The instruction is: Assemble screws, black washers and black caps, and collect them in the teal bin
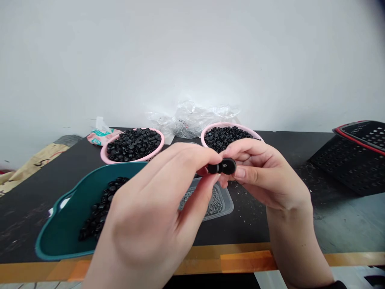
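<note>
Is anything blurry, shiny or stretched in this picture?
In the head view, the left hand looks soft and a bit blurry; in the same view, the clear plastic bags catch shiny glints, the wall is brighter above them and dark in the top right corner, and the black basket looks stretched, perhaps from a wide lens.

At centre, small parts (230,167) sit between the left hand (153,200) and right hand (273,172), before a container (230,205) of screws (215,204) on the surface (246,228). A bin (64,224) stands lower left; behind it, a basin (104,155), with a tissue pack (98,137) to its left. Another basin (203,138) is right of centre, bags (191,120) between and behind both. A crate (339,164) stands at the right edge.
</note>
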`<action>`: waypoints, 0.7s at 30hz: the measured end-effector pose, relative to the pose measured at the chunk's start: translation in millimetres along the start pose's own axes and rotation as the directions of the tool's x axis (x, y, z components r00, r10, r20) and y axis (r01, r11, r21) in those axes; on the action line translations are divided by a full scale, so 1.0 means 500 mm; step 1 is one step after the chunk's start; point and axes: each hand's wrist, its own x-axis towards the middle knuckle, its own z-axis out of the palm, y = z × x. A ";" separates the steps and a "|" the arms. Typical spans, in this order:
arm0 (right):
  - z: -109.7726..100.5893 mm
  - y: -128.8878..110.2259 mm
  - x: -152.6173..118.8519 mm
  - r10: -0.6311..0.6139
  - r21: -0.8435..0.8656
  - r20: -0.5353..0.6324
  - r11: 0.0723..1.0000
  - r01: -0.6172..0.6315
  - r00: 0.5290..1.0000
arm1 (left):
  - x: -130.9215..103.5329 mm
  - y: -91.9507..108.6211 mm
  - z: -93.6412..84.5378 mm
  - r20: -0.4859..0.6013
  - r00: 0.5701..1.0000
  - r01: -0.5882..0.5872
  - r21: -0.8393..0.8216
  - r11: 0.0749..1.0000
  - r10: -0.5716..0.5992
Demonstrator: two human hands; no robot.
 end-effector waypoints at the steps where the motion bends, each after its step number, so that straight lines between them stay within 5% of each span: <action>1: -0.001 0.001 0.000 0.002 -0.002 -0.001 1.000 -0.002 1.000 | 0.001 0.000 0.000 0.004 1.000 0.001 -0.001 1.000 -0.001; 21: -0.001 0.004 -0.005 0.003 -0.152 -0.042 0.988 -0.010 0.999 | 0.009 -0.006 0.012 0.062 0.996 -0.073 0.023 0.997 0.071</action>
